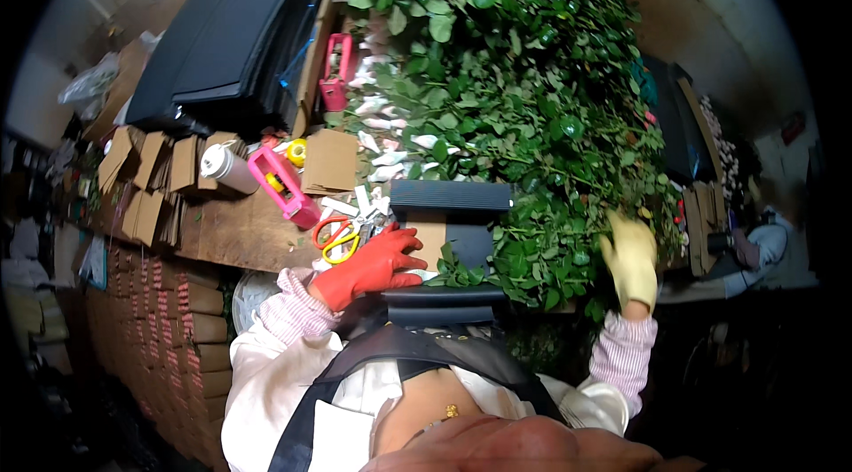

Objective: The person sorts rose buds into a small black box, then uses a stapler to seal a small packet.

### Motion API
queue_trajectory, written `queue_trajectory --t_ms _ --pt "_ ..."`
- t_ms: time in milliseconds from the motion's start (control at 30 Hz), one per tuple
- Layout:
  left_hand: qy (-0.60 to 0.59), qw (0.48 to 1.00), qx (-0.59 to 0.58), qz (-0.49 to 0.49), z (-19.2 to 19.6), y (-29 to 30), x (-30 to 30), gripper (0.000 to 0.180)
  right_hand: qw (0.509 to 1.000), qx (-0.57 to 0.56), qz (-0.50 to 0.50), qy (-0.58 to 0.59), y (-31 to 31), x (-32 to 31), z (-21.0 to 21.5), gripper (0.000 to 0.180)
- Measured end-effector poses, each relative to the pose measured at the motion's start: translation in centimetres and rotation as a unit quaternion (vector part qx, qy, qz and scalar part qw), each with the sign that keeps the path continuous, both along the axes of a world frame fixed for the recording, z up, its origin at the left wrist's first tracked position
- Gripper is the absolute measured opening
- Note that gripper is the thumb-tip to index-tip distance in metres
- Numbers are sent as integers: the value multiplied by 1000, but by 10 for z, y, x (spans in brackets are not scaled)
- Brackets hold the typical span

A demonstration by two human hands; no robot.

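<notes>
My left hand (380, 263), in a red rubber glove, lies with fingers spread over the left edge of a brown cardboard sheet (427, 239) and dark board (470, 246) in front of me. A black ridged bar (451, 196) crosses the far side of this sheet. A small leafy sprig (457, 273) lies at its near edge. My right hand (631, 261), in a pale yellow glove, reaches to the right end of the leafy stems (541, 126), its thumb apart from the fingers; whether the fingertips touch leaves is unclear. Scissors (339, 243) with red and yellow handles rest beside my left hand.
A pink tape dispenser (282, 188), a yellow tape roll (296, 151), a white bottle (229, 168) and cardboard pieces (329, 161) stand at the left. Behind them are a second pink dispenser (335, 73) and stacked black sheets (226, 46). Stacked boxes (169, 321) fill the lower left.
</notes>
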State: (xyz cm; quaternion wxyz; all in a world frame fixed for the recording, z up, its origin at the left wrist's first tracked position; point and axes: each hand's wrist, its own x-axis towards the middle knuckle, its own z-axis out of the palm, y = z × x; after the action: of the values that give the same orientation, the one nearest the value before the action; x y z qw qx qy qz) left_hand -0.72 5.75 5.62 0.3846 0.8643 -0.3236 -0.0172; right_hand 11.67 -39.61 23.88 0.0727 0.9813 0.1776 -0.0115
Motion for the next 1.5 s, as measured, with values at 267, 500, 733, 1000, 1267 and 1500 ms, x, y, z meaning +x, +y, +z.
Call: queue_trajectory --t_ms 267,500,733,1000,1267,1500 --pt "32 999 12 30 13 4 -7 35 982 -69 174 16 163 144 -118 72" --pt "37 998 36 31 13 -2 -2 35 990 83 76 -79 196 224 -114 36" --pt "50 998 25 28 17 -5 -1 33 982 119 145 -4 155 197 -132 42" --pt "59 997 22 35 9 -3 -3 37 946 214 189 -152 142 119 -50 47" --pt "61 997 22 32 13 -7 0 35 966 98 235 41 137 107 -101 60" --pt "38 999 8 27 8 -5 0 32 938 248 216 -111 169 188 -91 39"
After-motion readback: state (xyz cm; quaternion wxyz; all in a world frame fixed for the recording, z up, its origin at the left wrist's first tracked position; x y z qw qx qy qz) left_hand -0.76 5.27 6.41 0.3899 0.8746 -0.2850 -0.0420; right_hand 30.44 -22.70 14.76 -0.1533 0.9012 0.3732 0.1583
